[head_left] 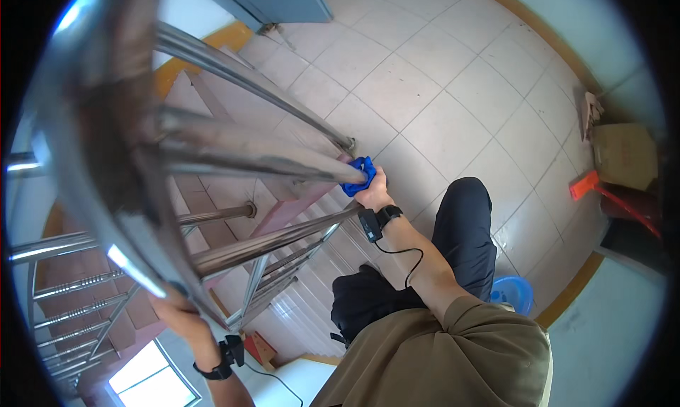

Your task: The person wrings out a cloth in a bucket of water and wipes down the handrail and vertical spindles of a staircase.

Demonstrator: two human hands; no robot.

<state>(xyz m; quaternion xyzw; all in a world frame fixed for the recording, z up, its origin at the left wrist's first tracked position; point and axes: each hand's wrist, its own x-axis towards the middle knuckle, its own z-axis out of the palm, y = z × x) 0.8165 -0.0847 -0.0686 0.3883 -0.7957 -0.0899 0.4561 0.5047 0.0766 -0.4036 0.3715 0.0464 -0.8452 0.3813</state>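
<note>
My right hand (377,192) is closed on a blue cloth (358,176), pressing it around the lower end of a thick metal post (262,152) of the stair railing. Part of the cloth is hidden behind the post and my fingers. At the lower left, my left hand (177,313) grips the shiny metal handrail (131,195), and the rail covers most of its fingers. A thinner railing bar (283,233) runs below the post, close to my right wrist.
Stairs (297,322) drop away beneath the railing, and more steps (205,187) lie beyond it. A blue basin (523,294) stands behind my knee. By the right wall are a cardboard box (625,154) and a red broom (585,185). A grey door (283,0) is at the far end.
</note>
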